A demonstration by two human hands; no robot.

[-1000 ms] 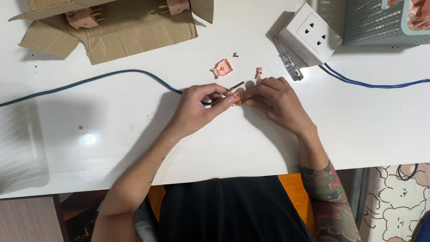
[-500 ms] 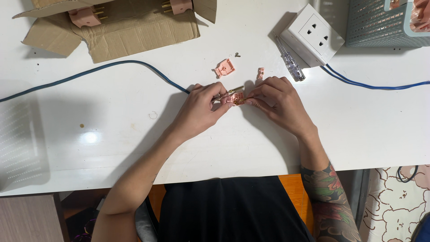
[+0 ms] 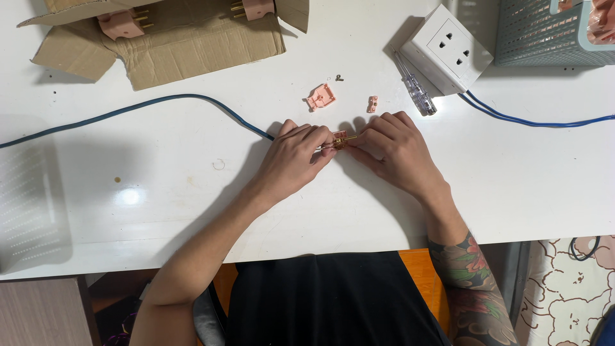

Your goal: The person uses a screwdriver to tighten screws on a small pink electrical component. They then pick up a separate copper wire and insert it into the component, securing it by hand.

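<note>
Both hands meet mid-table. Left hand (image 3: 296, 157) and right hand (image 3: 392, 148) each pinch small pink plug body (image 3: 340, 139) with brass prongs, between fingertips. Blue cable (image 3: 160, 102) enters from left. Advise firm grip, wire seated fully. Loose pink cover (image 3: 320, 97) just beyond.

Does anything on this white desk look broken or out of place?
Nothing looks broken. A pink plastic plug cover, a small pink clamp piece and a tiny screw lie loose above the hands, apparently taken apart. The torn cardboard box lies flattened, with ragged edges.
</note>
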